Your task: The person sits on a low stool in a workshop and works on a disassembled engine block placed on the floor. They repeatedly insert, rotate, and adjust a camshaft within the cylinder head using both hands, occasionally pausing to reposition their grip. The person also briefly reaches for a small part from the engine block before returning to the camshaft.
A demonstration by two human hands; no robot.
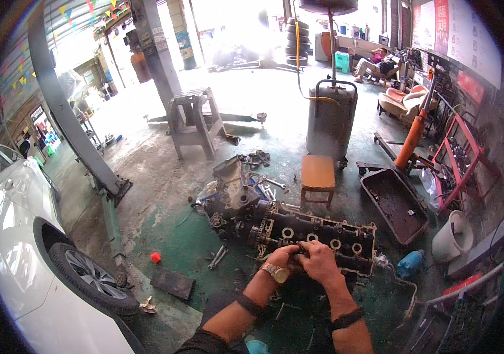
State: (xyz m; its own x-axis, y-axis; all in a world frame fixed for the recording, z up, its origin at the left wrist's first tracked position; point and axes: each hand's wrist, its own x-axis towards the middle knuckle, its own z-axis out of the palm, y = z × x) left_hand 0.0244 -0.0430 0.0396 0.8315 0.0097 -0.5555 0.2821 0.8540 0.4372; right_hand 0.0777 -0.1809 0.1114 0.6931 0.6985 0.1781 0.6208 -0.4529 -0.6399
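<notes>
Left hand (283, 258) bare, fingers curled inward, tight beside the right hand (320, 261), likewise bent at the knuckles. Meet over the near long edge of a dark engine assembly (317, 227). Cannot tell whether gripping anything — fingertips too hidden against the dark metal. Gold-toned watch (277, 272) at the left wrist, dark band (347, 319) around the right forearm.

Task's thing on the floor, directly in front of the body, long sides running left to right, round openings along the top. Little room at the left end: crowded there by loose metal parts (234, 183) reaching away from the body. Just beyond the far edge, a wooden stool (317, 172). Off the right end, a blue bottle (410, 264), then a white bucket (452, 236); past the far right corner, a black tray (390, 197) with raised rim, set at a slant.

Wider room to the left — green and grey floor as far as the white car (33, 236), with wrenches (218, 257), a dark flat slab (173, 284) and a small red object (156, 257) along the way. Farther ahead, well apart from the hands, a tall grey tank (331, 118).
</notes>
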